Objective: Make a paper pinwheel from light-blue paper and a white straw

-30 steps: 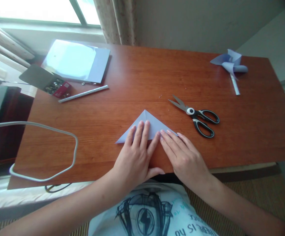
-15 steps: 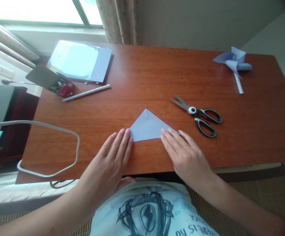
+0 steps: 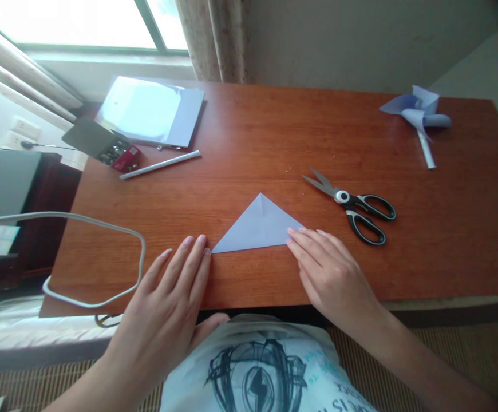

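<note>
The head camera shows the right hand point(image 3: 335, 274) lying palm down with its fingers extended together, their tips resting on the right corner of a folded paper triangle point(image 3: 257, 226); they are not closed around anything, and its thumb cannot be made out. The left hand point(image 3: 172, 303) is flat and spread, its fingertips right at the triangle's left corner; whether they touch the paper cannot be told. The triangle lies between the two hands, long edge toward the person and peak pointing away, on a wooden table point(image 3: 253, 126).

Just beyond the right hand, to its right, lie scissors point(image 3: 342, 197) with black-and-white handles, blades slightly parted and angled away to the left. Far beyond that hand, near the table's back right corner, is a paper pinwheel point(image 3: 418, 114) on a rolled stem.

Left of the left hand, a white cable point(image 3: 142, 252) makes a loop. Beyond that hand lies a slim rolled paper stick point(image 3: 161, 165), next to a small red box point(image 3: 127, 158) with its flap up and shiny metal pieces inside. Farther out is a glossy flat packet point(image 3: 184, 117), below the window point(image 3: 81, 26).
</note>
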A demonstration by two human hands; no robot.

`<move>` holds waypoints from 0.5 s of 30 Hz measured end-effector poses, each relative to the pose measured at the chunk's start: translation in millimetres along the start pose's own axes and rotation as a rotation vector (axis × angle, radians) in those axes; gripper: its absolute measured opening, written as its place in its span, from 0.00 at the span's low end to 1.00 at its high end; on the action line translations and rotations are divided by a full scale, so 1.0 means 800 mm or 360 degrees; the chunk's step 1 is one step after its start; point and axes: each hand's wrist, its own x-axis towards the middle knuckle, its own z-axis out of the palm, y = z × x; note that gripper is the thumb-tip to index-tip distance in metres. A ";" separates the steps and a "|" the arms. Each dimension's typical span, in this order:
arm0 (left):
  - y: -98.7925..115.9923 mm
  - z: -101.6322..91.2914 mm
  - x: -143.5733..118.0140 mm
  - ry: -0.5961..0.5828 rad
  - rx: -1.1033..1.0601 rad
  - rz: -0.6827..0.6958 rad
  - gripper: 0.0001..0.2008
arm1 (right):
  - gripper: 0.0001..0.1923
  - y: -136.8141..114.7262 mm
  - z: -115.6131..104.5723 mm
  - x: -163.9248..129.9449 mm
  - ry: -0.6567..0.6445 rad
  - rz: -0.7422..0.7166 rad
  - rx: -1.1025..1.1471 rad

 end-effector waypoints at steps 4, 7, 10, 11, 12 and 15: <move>0.016 -0.012 0.018 0.0140 0.0017 -0.0245 0.43 | 0.16 0.005 0.003 0.012 0.0161 0.0073 0.0165; 0.044 -0.008 0.041 0.0148 -0.0096 -0.0251 0.36 | 0.12 0.006 0.005 0.025 0.0196 0.0153 0.0209; 0.071 0.006 0.066 0.0136 -0.0225 -0.0132 0.34 | 0.12 0.006 0.004 0.034 0.0168 0.0176 0.0214; 0.077 0.010 0.073 0.0135 -0.0239 -0.0114 0.35 | 0.11 0.007 0.004 0.036 0.0164 0.0178 0.0227; 0.081 0.015 0.079 0.0101 -0.0248 -0.0111 0.36 | 0.11 0.009 0.003 0.037 0.0160 0.0183 0.0249; 0.083 0.022 0.088 0.0064 -0.0234 -0.0117 0.40 | 0.12 0.014 0.003 0.039 0.0154 0.0218 0.0333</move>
